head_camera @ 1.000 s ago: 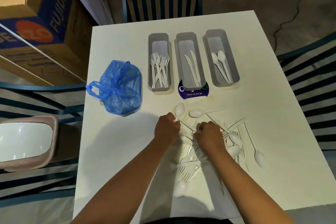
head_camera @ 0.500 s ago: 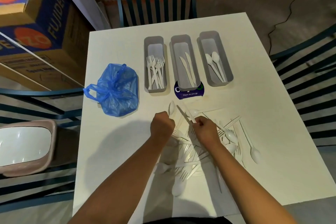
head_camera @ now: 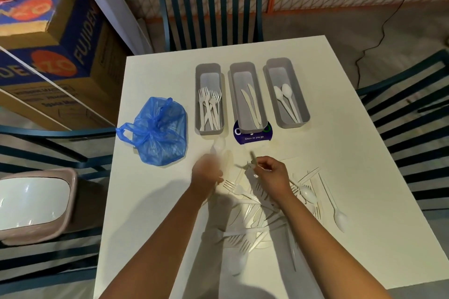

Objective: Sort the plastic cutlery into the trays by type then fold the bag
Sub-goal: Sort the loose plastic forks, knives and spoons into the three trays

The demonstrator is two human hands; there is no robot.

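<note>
Three grey trays stand side by side: the left tray (head_camera: 198, 94) holds forks, the middle tray (head_camera: 234, 90) two knives, the right tray (head_camera: 301, 94) two spoons. A pile of white plastic cutlery (head_camera: 257, 211) lies in front of them. My left hand (head_camera: 206, 172), blurred, grips a white spoon (head_camera: 218, 146) whose bowl points toward the trays. My right hand (head_camera: 271, 172) pinches a thin piece of cutlery (head_camera: 251, 160), blurred, above the pile. A crumpled blue plastic bag (head_camera: 160, 131) lies left of the trays.
A lone spoon (head_camera: 336, 211) lies right of the pile. A dark round sticker (head_camera: 254, 135) sits under the middle tray. Dark slatted chairs (head_camera: 209, 9) surround the white table (head_camera: 340, 153). A pink bin (head_camera: 36, 201) and cardboard boxes (head_camera: 56, 39) stand to the left.
Both hands have lifted off the pile and moved toward the trays, the left carrying a spoon, the right a thin piece of cutlery.
</note>
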